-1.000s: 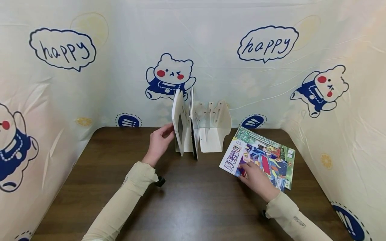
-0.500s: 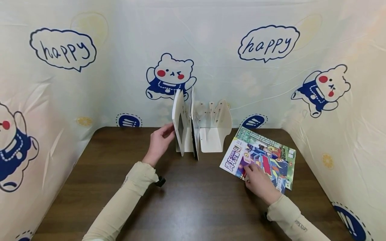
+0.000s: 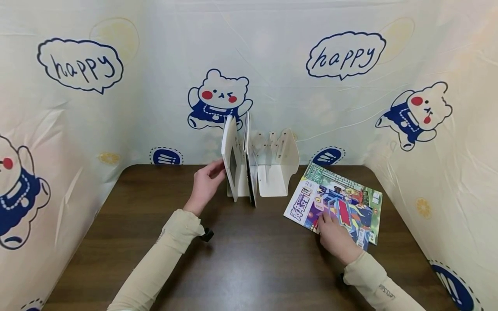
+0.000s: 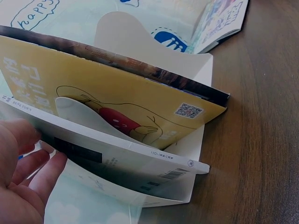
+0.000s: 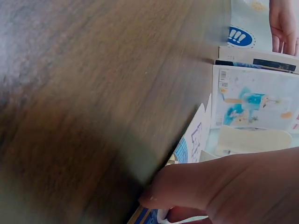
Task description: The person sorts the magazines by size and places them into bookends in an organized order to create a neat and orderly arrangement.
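My left hand is at the left side of a white book, which stands upright in a white bookend rack. In the left wrist view its fingers touch the book's outer cover. At the right, my right hand pinches the near edge of a colourful magazine that lies on a green magazine. The right wrist view shows the thumb at that edge; the other fingers are mostly hidden. A yellow-covered book stands beside the white one.
Dark wooden table lies under everything. Behind and at both sides hangs a pale curtain with printed bears. The rack's right-hand divider rises close to the magazines.
My right hand has shifted slightly right along the magazine's near edge, its fingers drawing together there. The magazines have barely moved. My left hand and the standing books keep their places.
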Tool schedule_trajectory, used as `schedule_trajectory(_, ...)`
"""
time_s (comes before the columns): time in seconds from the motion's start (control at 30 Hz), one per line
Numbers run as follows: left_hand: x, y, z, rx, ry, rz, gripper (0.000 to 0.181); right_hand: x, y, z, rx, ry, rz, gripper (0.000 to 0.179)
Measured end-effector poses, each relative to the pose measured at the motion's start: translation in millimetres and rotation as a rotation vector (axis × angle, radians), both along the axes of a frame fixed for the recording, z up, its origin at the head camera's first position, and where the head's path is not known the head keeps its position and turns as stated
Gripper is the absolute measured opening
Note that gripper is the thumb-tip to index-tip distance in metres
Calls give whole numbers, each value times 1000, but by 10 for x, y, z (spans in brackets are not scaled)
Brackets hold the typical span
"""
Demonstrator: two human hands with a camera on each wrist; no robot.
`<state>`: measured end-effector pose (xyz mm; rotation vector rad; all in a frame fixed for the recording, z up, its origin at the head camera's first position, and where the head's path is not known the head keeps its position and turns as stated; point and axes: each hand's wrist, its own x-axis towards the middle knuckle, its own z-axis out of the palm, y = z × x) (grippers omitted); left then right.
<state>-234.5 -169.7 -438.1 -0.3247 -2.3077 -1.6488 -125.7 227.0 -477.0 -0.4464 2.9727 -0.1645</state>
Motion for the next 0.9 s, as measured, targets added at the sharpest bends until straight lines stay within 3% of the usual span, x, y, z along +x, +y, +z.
schedule_trajectory(0.13,2,-4,0,5,-6,-7,37,8,-11,-16,26,32,25,45)
schedule_trajectory(0.3,-3,-8,-7,7,-5,-4,36,7,26,-99,28,148,69,42)
schedule_trajectory(0.43,-9,-6,-10,6,1,0,35,21,22,-73,-11,173,26,34)
schedule_trajectory(0.63,-9,-7,-14,9,-3,-6,36,55,19,14,-60,160,-65,5)
schedule_trajectory(0.9,-4,-4,-7,5,-14,-5,36,41,105,0,-98,163,-90,7)
